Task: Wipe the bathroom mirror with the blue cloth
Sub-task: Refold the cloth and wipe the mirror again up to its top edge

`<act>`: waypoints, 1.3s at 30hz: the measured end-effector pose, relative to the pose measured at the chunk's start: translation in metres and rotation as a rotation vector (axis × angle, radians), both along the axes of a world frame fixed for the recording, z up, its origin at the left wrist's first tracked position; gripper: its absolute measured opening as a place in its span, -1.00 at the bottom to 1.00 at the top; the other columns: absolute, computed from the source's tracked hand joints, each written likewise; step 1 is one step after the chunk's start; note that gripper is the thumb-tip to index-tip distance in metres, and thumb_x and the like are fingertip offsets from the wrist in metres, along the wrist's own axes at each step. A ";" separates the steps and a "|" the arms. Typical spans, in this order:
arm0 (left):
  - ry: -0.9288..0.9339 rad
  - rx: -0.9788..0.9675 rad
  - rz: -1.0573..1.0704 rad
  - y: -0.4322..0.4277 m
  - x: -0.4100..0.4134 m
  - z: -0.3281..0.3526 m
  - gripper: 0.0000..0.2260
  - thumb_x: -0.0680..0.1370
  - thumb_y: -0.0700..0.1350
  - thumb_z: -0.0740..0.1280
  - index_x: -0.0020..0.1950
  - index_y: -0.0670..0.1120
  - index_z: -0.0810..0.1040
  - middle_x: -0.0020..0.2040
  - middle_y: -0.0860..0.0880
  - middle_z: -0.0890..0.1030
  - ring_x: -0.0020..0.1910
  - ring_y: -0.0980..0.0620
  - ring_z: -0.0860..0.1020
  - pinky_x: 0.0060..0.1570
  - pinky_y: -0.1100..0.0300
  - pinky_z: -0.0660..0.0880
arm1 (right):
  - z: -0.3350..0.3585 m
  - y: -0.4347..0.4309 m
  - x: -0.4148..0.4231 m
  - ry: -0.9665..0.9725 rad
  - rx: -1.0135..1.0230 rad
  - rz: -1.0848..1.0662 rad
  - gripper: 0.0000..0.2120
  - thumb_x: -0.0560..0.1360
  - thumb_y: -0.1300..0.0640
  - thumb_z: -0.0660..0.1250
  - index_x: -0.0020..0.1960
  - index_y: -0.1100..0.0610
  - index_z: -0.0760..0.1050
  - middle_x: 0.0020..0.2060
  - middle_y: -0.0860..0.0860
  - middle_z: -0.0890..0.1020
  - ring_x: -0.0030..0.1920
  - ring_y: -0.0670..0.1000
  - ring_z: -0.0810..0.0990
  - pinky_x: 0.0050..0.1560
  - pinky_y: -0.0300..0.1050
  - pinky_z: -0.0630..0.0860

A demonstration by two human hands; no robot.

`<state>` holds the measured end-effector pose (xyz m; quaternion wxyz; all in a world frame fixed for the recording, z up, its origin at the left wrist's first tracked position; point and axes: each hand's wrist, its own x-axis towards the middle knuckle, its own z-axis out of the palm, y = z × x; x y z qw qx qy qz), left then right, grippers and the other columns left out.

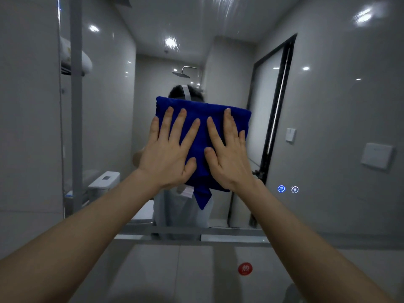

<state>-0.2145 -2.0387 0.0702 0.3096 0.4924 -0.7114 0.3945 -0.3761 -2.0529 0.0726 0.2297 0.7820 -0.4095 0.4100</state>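
Bathroom mirror (328,110) fills far wall ahead of you; faint streaks near top, possibly glare, hard to tell. Folded blue cloth (202,136) flat against glass at centre, loose corner dangling below. Your left hand (168,154) and right hand (229,158) both spread, fingers straight, pressing cloth side by side. Risk: ease pressure, cloth slides down. Risk: sweep low right, you likely brush lit touch buttons (281,188) and toggle them.

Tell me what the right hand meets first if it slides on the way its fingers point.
The right hand lies flat on the blue cloth, fingers pointing up. Its fingertips would pass the cloth's top edge onto the bare mirror; nothing else seems to lie above on the glass.
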 end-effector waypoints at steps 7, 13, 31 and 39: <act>0.041 -0.064 0.085 -0.007 -0.010 -0.004 -0.42 0.53 0.10 -0.17 0.49 -0.12 -0.15 0.51 -0.24 -0.05 0.47 -0.27 -0.14 0.40 -0.14 -0.20 | -0.003 -0.007 0.010 -0.014 -0.055 -0.131 -0.40 0.52 -0.15 0.04 0.43 -0.10 -0.20 0.41 -0.02 -0.29 0.48 0.06 -0.24 0.35 0.04 -0.36; -0.002 -0.132 0.056 -0.020 -0.005 -0.004 -0.42 0.50 0.12 -0.14 0.43 -0.12 -0.19 0.41 -0.21 -0.26 0.38 -0.20 -0.32 0.35 -0.10 -0.28 | -0.005 -0.012 0.012 0.012 -0.119 -0.201 -0.34 0.49 -0.17 0.11 0.48 -0.06 -0.11 0.43 0.03 -0.24 0.49 0.16 -0.17 0.37 0.10 -0.31; 0.267 -0.271 -0.036 -0.031 0.039 -0.064 -0.42 0.46 0.03 0.09 0.41 -0.25 0.27 0.36 -0.45 0.24 0.35 -0.35 0.03 0.27 -0.26 0.06 | -0.028 -0.009 0.067 0.157 -0.211 -0.175 -0.44 0.51 -0.13 0.14 0.46 0.02 0.17 0.47 0.15 0.17 0.47 0.21 0.11 0.39 0.14 -0.16; 0.649 -0.242 0.102 -0.026 0.095 -0.154 -0.50 0.53 -0.06 0.03 0.41 -0.26 0.11 0.36 -0.49 0.18 0.37 -0.42 0.06 0.32 -0.23 0.01 | -0.072 -0.005 0.151 0.548 -0.165 -0.139 -0.43 0.52 -0.18 0.09 0.48 -0.04 0.12 0.50 0.05 0.10 0.49 0.11 0.08 0.43 0.14 -0.07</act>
